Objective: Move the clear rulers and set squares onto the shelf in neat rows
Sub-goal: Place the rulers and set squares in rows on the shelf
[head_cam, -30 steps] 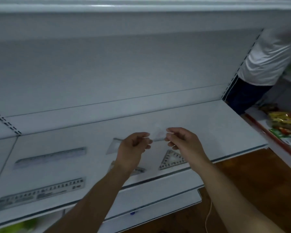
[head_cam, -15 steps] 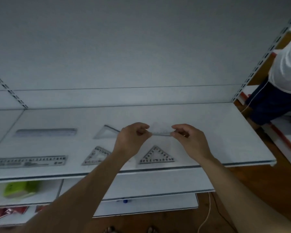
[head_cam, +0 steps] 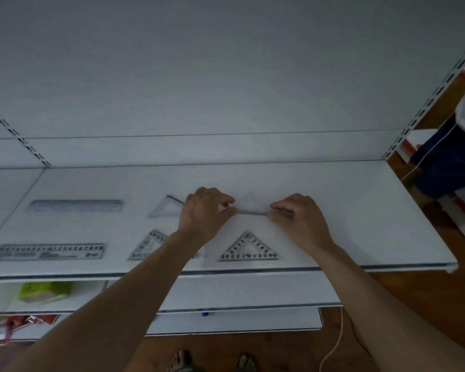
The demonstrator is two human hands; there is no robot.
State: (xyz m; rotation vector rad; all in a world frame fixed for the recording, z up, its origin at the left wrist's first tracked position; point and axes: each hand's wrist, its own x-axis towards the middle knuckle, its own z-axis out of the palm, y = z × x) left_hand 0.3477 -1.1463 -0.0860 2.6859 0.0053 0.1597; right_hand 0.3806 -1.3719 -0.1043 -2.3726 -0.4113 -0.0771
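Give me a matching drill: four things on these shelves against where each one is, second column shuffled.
1 printed ruler
2 pale ruler
3 palest set square
4 green pack

A on the lower shelf
B pinched between left hand and right hand
C back row, left end
D front row, left end

Pairs: 1-D, 2-C, 3-B, 4-A

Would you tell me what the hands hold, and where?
A clear set square, pinched at both ends of its long edge: left hand, right hand.
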